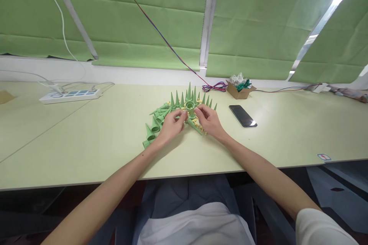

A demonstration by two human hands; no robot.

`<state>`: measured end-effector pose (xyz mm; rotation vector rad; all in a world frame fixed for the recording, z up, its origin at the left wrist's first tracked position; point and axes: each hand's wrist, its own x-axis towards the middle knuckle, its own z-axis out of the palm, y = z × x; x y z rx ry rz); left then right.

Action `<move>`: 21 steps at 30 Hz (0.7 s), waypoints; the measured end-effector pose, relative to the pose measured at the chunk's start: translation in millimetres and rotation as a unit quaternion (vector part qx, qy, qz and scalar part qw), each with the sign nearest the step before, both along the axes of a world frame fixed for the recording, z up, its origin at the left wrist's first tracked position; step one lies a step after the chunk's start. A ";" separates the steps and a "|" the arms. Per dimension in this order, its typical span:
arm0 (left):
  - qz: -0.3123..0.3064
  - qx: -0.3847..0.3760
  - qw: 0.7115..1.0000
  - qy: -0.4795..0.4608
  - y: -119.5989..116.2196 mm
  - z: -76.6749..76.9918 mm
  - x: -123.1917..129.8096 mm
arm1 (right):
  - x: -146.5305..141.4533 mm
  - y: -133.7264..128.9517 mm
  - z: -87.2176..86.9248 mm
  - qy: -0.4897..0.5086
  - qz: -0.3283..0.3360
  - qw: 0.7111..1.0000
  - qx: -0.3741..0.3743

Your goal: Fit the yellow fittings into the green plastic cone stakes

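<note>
A green plastic watering spike with a round open top is between my hands, its opening facing up toward me. My left hand has thumb and fingers pinched at its left side. From the right, my right hand pinches at the other side, its fingertips curled inward. Any small part inside the fingertips is hidden. Behind the hands, several green spikes stand with their points up. More spikes lie in a loose heap left of my left hand. Small yellow fittings lie among the spikes and beside my right hand.
A black phone lies right of my hands. Behind it stands a small cardboard box holding clear plastic and dark green material. Coiled red-blue wire sits by the wall. A white power strip with plugs is at the left.
</note>
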<state>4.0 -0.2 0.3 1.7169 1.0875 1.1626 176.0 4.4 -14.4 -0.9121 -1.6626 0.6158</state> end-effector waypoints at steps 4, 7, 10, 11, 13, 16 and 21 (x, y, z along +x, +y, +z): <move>-0.030 -0.068 0.995 -0.061 1.7 1.4 -1.4 | 1.8 -0.8 2.1 -0.043 -0.012 0.998 0.048; -0.044 -0.109 0.989 -0.085 2.1 3.9 -2.1 | 2.3 -0.6 2.2 -0.077 0.002 0.995 0.060; -0.055 -0.127 0.985 -0.104 2.7 5.1 -1.9 | 2.5 0.0 1.6 -0.084 0.009 0.994 0.069; -0.058 -0.130 0.984 -0.111 2.9 5.0 -1.8 | 2.5 0.2 1.4 -0.083 0.010 0.994 0.071; -0.063 -0.132 0.982 -0.122 3.3 4.5 -1.8 | 2.7 0.6 1.2 -0.083 0.012 0.994 0.074; -0.074 -0.131 0.980 -0.129 3.3 3.6 -2.6 | 2.9 1.3 1.1 -0.085 0.015 0.993 0.078; -0.103 -0.141 0.975 -0.140 3.3 2.6 -3.9 | 3.4 2.3 0.4 -0.071 0.025 0.994 0.083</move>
